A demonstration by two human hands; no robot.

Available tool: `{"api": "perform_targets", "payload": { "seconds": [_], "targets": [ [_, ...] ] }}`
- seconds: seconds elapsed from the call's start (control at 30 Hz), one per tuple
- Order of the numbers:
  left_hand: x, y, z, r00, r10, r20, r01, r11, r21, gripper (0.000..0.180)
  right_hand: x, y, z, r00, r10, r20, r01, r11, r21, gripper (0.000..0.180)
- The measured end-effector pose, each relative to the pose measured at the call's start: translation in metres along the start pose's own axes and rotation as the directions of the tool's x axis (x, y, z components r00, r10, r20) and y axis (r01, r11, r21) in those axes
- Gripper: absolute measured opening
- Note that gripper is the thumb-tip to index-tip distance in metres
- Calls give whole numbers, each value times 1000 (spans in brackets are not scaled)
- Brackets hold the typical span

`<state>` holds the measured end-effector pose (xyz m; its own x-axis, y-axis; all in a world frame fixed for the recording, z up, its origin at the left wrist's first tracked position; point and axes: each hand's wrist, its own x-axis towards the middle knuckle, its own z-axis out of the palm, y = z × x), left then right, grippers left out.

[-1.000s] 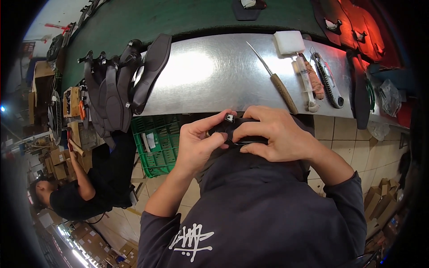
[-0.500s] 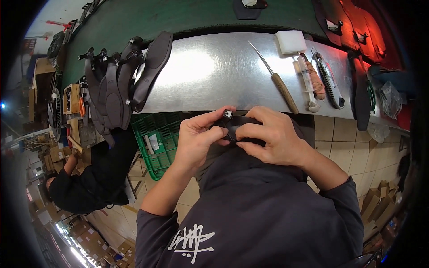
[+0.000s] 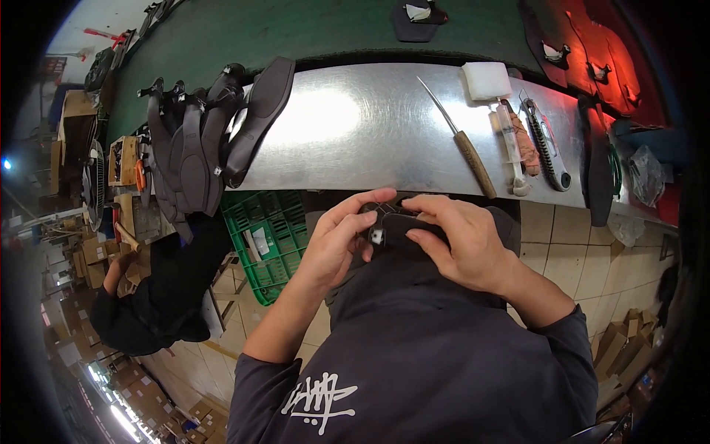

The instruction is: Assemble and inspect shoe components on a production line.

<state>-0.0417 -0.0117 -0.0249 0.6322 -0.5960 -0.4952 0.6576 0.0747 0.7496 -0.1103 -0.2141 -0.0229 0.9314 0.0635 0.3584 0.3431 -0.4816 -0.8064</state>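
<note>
Over my lap, just off the near edge of the metal table (image 3: 370, 163), both hands hold a dark sandal (image 3: 403, 225). Its thin straps and a small black-and-white piece show at the left end. My left hand (image 3: 336, 240) pinches the strap end, fingers closed around it. My right hand (image 3: 473, 238) grips the other part of the sandal, thumb below and fingers above. Much of the sandal blends into my dark clothes or lies behind my fingers. Several similar dark sandals (image 3: 194, 166) are piled at the table's left, soles outward.
On the right of the table lie a wooden-handled awl (image 3: 473, 164), a white foam block (image 3: 486, 81), a syringe (image 3: 512, 144) and a black cutter (image 3: 546, 144). Beyond runs a green belt (image 3: 318, 33), red-lit at right. A green crate (image 3: 281, 270) and another person (image 3: 159, 296) are at left.
The sandal has been turned in my hands: its black-and-white piece has swung from the top toward me. My right fingers have opened wider along it. The view has shifted slightly.
</note>
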Motion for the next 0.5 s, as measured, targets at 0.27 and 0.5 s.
{"api": "perform_targets", "payload": {
  "seconds": [0.27,0.5],
  "targets": [
    [-5,-2,5,1000,-30,-3,30,998,51,34,-4,5,0,999,-6,47,11,995,-95,21],
    [-3,-6,4,998,-41,-49,48,987,151,30,-11,5,4,996,-5,89,15,993,-114,20]
  ]
}}
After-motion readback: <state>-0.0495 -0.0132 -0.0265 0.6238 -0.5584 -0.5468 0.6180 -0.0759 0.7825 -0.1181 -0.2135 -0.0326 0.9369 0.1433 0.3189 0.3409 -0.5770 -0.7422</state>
